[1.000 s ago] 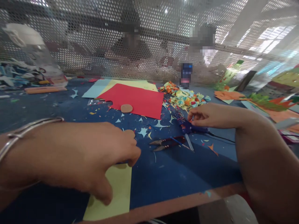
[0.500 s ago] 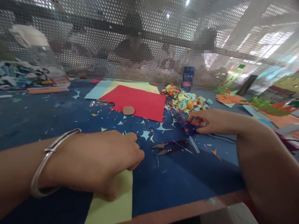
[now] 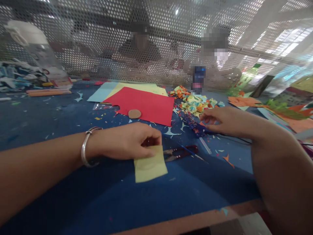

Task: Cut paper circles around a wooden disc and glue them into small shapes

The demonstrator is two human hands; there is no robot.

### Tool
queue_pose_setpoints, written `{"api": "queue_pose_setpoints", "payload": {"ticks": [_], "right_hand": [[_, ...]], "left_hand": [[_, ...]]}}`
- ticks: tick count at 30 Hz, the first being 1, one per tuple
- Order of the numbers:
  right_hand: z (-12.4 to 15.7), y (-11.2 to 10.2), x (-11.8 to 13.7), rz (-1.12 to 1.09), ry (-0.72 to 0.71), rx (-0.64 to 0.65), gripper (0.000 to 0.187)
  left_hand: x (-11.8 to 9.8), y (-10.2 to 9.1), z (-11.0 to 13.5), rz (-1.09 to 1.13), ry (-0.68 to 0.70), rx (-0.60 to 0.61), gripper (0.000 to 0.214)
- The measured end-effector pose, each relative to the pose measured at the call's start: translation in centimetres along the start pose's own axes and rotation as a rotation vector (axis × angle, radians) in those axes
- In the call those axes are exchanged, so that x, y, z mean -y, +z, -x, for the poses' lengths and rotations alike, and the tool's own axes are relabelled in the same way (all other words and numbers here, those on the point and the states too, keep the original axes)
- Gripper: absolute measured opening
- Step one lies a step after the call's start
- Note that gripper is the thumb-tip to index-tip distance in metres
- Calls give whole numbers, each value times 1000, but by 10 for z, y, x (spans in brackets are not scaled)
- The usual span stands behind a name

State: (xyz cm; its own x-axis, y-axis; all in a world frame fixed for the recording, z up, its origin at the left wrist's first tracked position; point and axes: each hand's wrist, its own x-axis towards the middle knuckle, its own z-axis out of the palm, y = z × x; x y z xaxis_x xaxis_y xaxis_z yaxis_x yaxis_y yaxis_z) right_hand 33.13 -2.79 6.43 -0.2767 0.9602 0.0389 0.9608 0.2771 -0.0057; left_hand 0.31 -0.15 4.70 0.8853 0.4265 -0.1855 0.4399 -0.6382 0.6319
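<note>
My left hand (image 3: 132,140), with a silver bangle (image 3: 85,148) on the wrist, pinches a small yellow paper piece (image 3: 150,166) over the blue table. My right hand (image 3: 217,119) is at a dark purple hot glue gun (image 3: 199,130), fingers loosely curled and apart; whether they touch its handle is hard to see. A clear glue stick (image 3: 205,145) sticks out of the gun towards me. Between the hands lie dark red thread snips (image 3: 183,151) and a thin blue stick (image 3: 194,154), the snips' tips partly behind the paper.
Red paper (image 3: 144,102) lies over yellow and blue sheets, with a round brown disc (image 3: 134,114) at its edge. Folded paper pieces (image 3: 195,102) are heaped behind the gun. A bottle (image 3: 44,55) stands at the left before a perforated screen (image 3: 97,42). Paper scraps litter the table.
My left hand has moved forward and right, lifting the yellow paper from the table's near edge towards the snips. My right hand stays by the glue gun, having shifted slightly.
</note>
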Motion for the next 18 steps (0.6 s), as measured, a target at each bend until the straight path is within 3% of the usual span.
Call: {"api": "queue_pose_setpoints", "payload": {"ticks": [2, 4, 6, 12, 18], "right_hand": [[0, -6, 13, -28, 48, -62, 21], [0, -9, 28, -131, 37, -185, 21], [1, -9, 45, -233, -15, -218, 25], [2, 6, 89, -472, -165, -70, 32], [-3, 18, 106, -598, -235, -24, 24]], "left_hand": [[4, 2, -7, 44, -41, -130, 11], [7, 6, -11, 121, -73, -223, 15], [10, 10, -14, 221, -100, -287, 18], [13, 16, -17, 443, -106, -360, 21], [14, 17, -16, 351, -6, -398, 25]]}}
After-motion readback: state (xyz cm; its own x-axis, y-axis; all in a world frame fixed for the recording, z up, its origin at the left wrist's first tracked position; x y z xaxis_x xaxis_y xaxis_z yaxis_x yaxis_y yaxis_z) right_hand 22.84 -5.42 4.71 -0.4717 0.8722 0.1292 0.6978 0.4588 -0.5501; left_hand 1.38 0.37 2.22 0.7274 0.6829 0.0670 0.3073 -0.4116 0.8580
